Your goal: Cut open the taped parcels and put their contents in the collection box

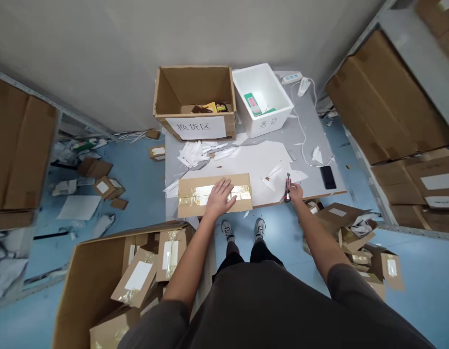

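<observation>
A flat cardboard box lies along the front edge of the table, its top crossed by shiny clear tape over a white label. My left hand rests on it with the fingers stretched out flat. Off to the right, my right hand is closed around a red and black box cutter at the table's front edge. Torn white paper lies between the box and the cutter.
At the back of the table stand an open cardboard carton and a white foam box, both holding small items. A phone lies at right. A large carton of parcels stands left; discarded boxes lie right.
</observation>
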Motion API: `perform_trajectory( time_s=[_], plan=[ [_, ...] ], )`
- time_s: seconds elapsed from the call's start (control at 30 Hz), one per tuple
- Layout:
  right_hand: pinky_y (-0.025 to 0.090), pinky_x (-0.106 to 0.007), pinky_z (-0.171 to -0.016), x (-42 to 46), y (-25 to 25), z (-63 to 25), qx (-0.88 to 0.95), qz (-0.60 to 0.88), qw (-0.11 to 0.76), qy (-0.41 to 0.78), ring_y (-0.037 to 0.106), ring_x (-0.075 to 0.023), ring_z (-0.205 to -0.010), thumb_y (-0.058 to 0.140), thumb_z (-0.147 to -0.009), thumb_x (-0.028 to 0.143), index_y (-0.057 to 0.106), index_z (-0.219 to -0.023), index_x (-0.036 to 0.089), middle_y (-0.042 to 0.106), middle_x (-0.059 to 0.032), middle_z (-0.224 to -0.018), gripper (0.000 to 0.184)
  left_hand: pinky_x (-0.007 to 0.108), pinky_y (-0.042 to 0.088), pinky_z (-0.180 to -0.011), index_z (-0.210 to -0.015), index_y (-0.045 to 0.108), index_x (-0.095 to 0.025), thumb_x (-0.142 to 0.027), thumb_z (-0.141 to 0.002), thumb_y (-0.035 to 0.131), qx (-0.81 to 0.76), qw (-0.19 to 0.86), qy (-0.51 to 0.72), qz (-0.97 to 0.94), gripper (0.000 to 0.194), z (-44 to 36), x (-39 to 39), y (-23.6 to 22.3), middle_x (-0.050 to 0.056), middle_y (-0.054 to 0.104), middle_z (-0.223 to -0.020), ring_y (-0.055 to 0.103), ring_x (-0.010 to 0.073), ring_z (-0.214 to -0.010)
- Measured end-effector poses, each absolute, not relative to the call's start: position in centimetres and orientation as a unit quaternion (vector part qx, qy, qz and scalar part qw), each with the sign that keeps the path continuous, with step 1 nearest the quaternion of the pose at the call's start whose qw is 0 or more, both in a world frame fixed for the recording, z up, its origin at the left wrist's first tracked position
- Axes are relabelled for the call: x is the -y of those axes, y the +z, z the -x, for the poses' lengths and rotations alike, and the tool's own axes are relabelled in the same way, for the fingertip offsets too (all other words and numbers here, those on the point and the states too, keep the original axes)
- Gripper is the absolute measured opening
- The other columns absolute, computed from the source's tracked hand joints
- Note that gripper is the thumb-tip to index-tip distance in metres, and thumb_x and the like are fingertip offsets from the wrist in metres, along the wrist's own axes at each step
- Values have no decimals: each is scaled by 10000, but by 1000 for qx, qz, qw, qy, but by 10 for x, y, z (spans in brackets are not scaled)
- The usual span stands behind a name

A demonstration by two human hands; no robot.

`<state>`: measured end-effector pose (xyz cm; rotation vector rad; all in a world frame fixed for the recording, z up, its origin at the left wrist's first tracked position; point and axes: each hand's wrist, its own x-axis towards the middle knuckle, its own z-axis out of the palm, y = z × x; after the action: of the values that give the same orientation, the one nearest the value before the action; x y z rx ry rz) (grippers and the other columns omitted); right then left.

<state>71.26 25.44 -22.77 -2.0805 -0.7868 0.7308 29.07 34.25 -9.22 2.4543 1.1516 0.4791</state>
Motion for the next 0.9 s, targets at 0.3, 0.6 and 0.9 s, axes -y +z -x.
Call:
perform_trajectory(
  time_s=[0.3,0.6,0.9],
  plan=[
    [511,-575,-927,-271,-259,-734,313,851,365,212,655,-404,-1018,594,-944,591,751,-1137,254,734,-187,-1025,419,581,372,-1327,-1463,645,-255,-502,-1010,608,-480,165,149,-848,517,-292,-337,-93,95,554,-1648,380,347,-1621],
    [586,-429,-989,-284,-169,-571,503,654,338,453,690,-288,-1203,639,-923,694,507,-1596,259,666,-137,-1449,812,543,420,-1275,-1351,703,-219,-433,-1024,592,-509,134,187,-829,406,-305,-334,-92,141,636,-1554,483,343,-1548],
    [436,-563,-1222,-272,-129,-516,546,641,345,415,454,-349,-1555,746,-851,676,57,-1783,283,388,-161,-1733,1224,602,441,-1250,-1306,735,-223,-333,-1032,552,-489,125,244,-828,347,-294,-330,-87,156,687,-1483,532,351,-1511]
  ],
)
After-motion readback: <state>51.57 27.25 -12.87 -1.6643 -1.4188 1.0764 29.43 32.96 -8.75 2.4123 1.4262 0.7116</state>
